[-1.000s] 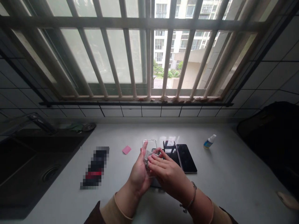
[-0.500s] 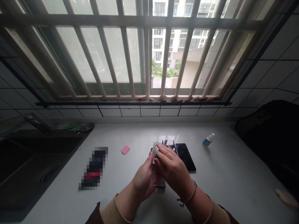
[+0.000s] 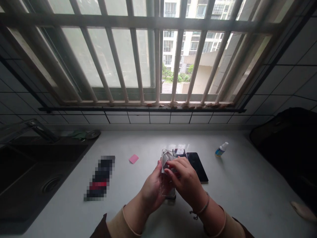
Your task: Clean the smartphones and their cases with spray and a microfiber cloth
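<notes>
One clear case [image 3: 165, 187], one cloth [image 3: 165, 160], two hands [image 3: 150, 192] [image 3: 186, 174].

Case [image 3: 165, 187] clear; cloth [image 3: 166, 159] whitish; phone [image 3: 198, 168] black; paper [image 3: 133, 159] pink.

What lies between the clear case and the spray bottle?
In the head view, two dark-screened devices lie there, both partly hidden by the right hand.

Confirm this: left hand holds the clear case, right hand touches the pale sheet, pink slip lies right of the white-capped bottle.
Not quite: the pink slip lies left of the white-capped bottle, as the head view shows. The left hand does hold the clear case, and the right hand touches the pale sheet.
</notes>
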`<action>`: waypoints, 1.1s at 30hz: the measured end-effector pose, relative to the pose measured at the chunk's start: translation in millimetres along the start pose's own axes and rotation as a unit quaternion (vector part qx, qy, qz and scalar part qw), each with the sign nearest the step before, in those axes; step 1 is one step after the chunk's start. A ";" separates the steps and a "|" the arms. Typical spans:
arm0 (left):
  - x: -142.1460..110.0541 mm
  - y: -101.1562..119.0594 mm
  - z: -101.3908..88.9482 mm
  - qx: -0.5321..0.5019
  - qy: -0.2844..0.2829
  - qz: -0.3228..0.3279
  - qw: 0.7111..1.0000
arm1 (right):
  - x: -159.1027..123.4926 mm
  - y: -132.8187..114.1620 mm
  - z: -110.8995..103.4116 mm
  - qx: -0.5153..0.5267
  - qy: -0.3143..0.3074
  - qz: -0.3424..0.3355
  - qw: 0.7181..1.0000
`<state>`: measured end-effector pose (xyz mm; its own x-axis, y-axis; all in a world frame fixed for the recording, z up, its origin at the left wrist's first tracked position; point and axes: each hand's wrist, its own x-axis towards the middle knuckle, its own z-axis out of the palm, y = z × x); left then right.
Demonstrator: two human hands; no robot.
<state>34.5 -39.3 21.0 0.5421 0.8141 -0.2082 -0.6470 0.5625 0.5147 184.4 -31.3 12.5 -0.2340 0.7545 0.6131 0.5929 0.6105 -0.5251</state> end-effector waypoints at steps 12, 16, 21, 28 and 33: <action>-1.2 4.1 0.1 0.011 0.014 0.004 1.000 | 1.4 2.0 -5.8 -0.011 0.015 -0.024 1.000; -0.9 5.9 -0.8 -0.034 0.021 0.005 0.999 | 4.6 2.6 -15.9 -0.042 -0.036 -0.074 0.996; -0.7 5.3 -3.1 -0.089 0.019 -0.003 0.996 | 4.4 -2.3 -18.4 -0.035 -0.040 -0.070 0.996; -2.9 6.3 4.4 -0.040 0.041 0.002 0.998 | -0.6 -1.8 -10.3 -0.049 0.007 -0.023 0.998; -0.5 6.8 -1.2 -0.054 0.037 0.032 0.997 | -0.2 -0.5 -11.7 -0.055 -0.018 -0.012 0.998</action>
<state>29.2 -35.7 23.6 0.4597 0.8545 -0.2417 -0.7348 0.5189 0.4369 193.1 -34.6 19.5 -0.2756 0.7488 0.6028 0.6672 0.6005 -0.4408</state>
